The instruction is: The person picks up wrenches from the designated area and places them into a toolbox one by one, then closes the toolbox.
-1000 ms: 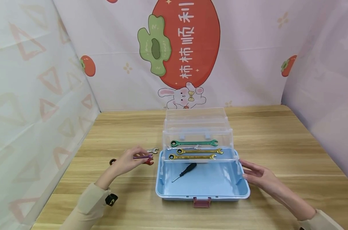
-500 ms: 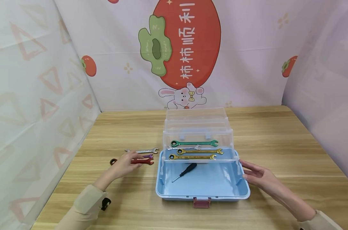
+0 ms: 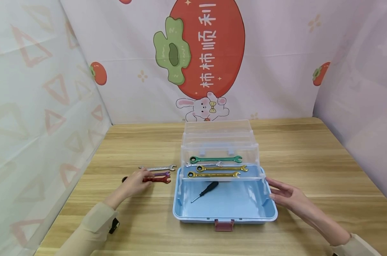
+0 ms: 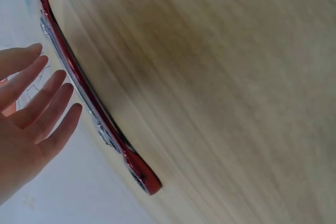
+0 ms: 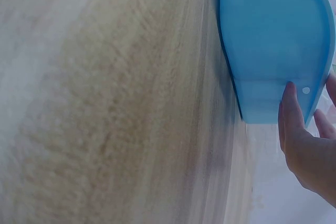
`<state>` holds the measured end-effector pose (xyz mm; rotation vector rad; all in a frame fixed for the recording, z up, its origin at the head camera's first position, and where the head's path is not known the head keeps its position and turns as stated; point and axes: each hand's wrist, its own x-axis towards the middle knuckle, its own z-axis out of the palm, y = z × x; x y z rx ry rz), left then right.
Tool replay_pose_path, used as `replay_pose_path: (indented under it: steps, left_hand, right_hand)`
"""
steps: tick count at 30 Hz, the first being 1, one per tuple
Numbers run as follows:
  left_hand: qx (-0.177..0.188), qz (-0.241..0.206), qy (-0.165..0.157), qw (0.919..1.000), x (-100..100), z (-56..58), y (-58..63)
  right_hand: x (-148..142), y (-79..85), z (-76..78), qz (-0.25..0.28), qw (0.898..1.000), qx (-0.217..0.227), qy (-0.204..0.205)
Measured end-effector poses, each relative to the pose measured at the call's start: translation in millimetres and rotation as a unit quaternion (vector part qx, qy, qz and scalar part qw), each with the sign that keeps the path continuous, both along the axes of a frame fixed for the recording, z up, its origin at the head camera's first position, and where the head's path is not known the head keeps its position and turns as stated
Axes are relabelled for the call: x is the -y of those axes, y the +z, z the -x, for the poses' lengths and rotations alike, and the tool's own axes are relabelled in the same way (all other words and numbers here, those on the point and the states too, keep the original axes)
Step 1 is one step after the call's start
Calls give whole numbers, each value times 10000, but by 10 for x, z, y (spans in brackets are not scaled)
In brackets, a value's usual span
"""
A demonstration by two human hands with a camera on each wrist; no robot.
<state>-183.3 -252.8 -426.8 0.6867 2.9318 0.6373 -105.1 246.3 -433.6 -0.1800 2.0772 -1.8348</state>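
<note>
Wood tbl under everything. Blue toolbox approx. ctr., clear trays raised at back. R hand touches box's R end, fingers extended, not clamped. L hand over red wrench, L of box; fingers apart, nothing held. Silver wrench behind; blk screwdriver in box; purple wrench btwn red & silver, part hidden.

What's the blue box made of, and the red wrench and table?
Blue box: probably plastic, smooth and glossy, with rounded, molded-looking edges. Red wrench: likely metal with a shiny colored coating; it gleams. Table: smooth wood or wood-look laminate; striped grain fits both.
</note>
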Motion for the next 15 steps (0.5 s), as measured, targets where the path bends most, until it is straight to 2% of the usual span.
replay_pose_path:
  steps: [6,12,15]
  left_hand:
    - [-63,86,13,9999,15,30,-37]
    - [-49,201,-129,9997,21,73,-60]
    - [-52,296,-163,9994,20,90,-67]
  right_hand:
    - [8,1,0,3,10000,18,-22]
    - [12,6,-4,52,10000,-41,51]
    - [12,14,1,-52,10000,74,-43]
